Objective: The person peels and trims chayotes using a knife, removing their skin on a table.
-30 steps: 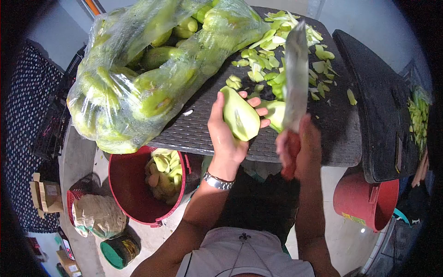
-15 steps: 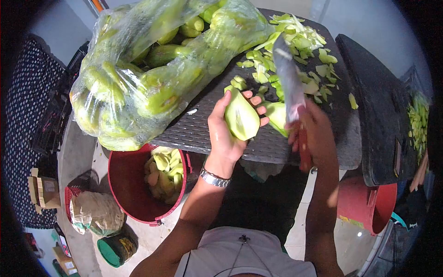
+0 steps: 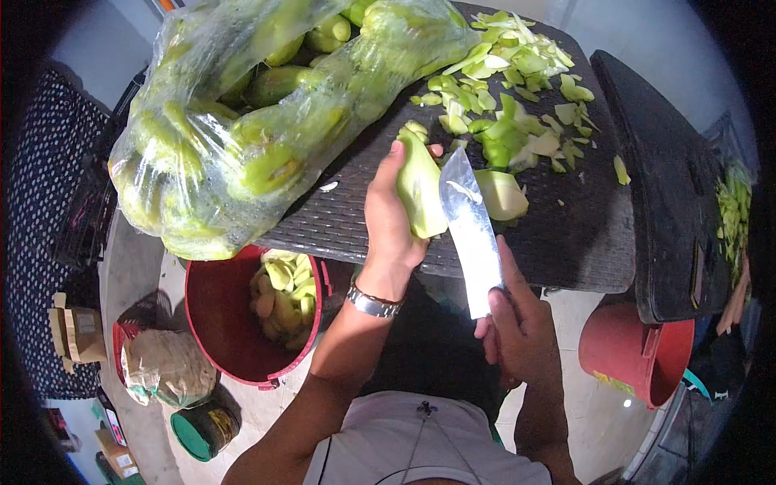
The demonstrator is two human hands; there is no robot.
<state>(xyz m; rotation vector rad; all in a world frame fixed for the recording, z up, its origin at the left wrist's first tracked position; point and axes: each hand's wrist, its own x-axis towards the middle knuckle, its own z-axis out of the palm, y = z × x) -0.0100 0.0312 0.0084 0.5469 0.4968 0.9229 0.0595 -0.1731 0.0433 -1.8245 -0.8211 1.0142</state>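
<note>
My left hand [image 3: 392,206] holds a peeled pale-green fruit half [image 3: 419,187] above the front edge of the black woven table [image 3: 356,234]. A wide-bladed knife [image 3: 471,230] is gripped in my right hand [image 3: 521,327], its blade pointing up and its tip beside the fruit's right side. Behind the blade, another pale cut piece [image 3: 503,196] lies on the table. Green peelings [image 3: 517,129] are scattered farther back. At the left, a clear plastic bag [image 3: 267,153] full of green fruit covers much of the table.
Below the table's left side is a red bucket [image 3: 214,323] with pale pieces inside. Another red bucket [image 3: 614,347] stands at the right, under a second black table [image 3: 671,202]. A wrapped sack [image 3: 170,368] and a green-lidded can [image 3: 196,434] are at lower left.
The knife has come down and towards me, its blade now beside the held fruit. My left hand has turned the fruit slightly, and the cut piece behind is more exposed.
</note>
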